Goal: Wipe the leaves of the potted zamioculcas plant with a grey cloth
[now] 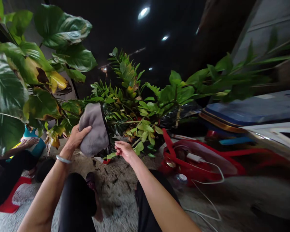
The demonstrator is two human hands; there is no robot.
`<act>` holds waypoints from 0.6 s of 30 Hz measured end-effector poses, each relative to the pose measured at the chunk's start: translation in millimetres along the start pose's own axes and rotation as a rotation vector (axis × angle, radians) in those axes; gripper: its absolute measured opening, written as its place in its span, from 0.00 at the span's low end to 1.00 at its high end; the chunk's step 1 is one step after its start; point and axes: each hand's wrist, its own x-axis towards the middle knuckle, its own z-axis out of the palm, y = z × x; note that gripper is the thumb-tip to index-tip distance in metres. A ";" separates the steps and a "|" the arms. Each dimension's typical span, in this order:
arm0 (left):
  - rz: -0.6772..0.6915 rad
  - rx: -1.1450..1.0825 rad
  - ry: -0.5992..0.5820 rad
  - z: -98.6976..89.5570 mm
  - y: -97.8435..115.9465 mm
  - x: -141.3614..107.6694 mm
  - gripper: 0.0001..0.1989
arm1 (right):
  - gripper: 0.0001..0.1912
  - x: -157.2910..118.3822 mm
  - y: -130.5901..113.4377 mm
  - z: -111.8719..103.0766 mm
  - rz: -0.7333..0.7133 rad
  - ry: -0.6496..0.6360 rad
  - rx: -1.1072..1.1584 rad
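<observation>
My left hand (77, 137) grips a folded grey cloth (93, 129) with a dark edge, the thumb lying on top of it. A pale bangle (63, 159) sits on that wrist. Just right of the cloth, my right hand (124, 150) has its fingers curled together near the low leaves. What is between those fingertips, if anything, is too small to make out. A plant with glossy green leaves (145, 129), some yellowing, stands right in front of both hands. Close below the right hand is a yellow-green leaf (110, 156).
Large broad-leaved foliage (7, 87) hangs at the left. To the right lies a red bag (198, 172) with a white cable (216, 167) and a bottle (181, 178) beside it. Blue lids (253, 108) are stacked behind. Another person's hand (30, 142) shows at far left.
</observation>
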 end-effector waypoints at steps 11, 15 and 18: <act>-0.251 0.108 -0.419 -21.9 -35.9 -57.8 0.19 | 0.09 -1.0 -1.8 -3.5 0.007 -0.012 -0.005; -0.117 -0.021 0.093 -35.7 -13.6 -26.7 0.21 | 0.10 -0.2 0.1 1.2 -0.007 -0.001 0.007; -0.124 -0.045 0.151 -24.9 -28.0 -16.4 0.23 | 0.09 -2.5 0.6 4.2 -0.012 0.001 0.013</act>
